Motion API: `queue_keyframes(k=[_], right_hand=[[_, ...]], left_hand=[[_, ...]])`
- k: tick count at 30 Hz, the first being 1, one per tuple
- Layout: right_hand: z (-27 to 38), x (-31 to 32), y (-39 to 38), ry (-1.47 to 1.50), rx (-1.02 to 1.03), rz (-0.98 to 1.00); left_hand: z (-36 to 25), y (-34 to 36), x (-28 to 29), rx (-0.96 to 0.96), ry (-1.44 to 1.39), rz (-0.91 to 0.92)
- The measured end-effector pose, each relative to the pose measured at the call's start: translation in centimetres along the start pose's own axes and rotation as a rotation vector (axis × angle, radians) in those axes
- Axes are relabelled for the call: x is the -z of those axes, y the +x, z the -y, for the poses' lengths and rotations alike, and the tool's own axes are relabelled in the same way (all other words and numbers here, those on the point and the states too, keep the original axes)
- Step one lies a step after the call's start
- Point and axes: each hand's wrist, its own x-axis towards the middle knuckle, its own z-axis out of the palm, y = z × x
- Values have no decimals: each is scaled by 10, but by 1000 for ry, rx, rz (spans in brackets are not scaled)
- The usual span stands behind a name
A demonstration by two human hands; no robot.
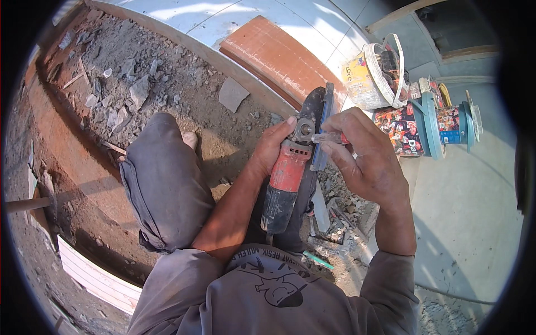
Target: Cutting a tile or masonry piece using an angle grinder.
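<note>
A red and black angle grinder (pixel 286 173) lies lengthwise before me, its round metal head (pixel 304 129) upward and its black tail toward my body. My left hand (pixel 274 144) is closed around the head end from the left, thumb beside the spindle. On the other side, my right hand (pixel 363 153) pinches a small red tool (pixel 336 137) with a pale tip, which reaches close to the head; its exact kind is unclear. A narrow blue-grey strip (pixel 328 100) runs behind the fingers, partly hidden by them. Past the head, a dark rounded shape (pixel 314 103) shows.
Rubble and broken stones (pixel 139 89) cover the ground ahead left. A reddish-brown board (pixel 273 53) lies on pale tiles. At the right stand a yellow-white bucket (pixel 363 78) and a patterned container with teal rims (pixel 399 125). A white panel (pixel 95 273) lies at lower left.
</note>
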Motion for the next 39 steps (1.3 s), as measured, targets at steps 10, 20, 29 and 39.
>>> queue_keyframes(k=[10,20,29,39], right_hand=[[0,-13,0,-243,166,-66],[-3,-13,-7,-173,55,-108],[-1,-9,-12,-97,40,-68],[-1,-12,-4,-92,-53,-82]], left_hand=[[0,-1,2,6,-58,-18],[-1,-1,-1,9,-46,14],[-5,-3,-7,5,-7,-32],[-6,-5,-8,-5,0,-44]])
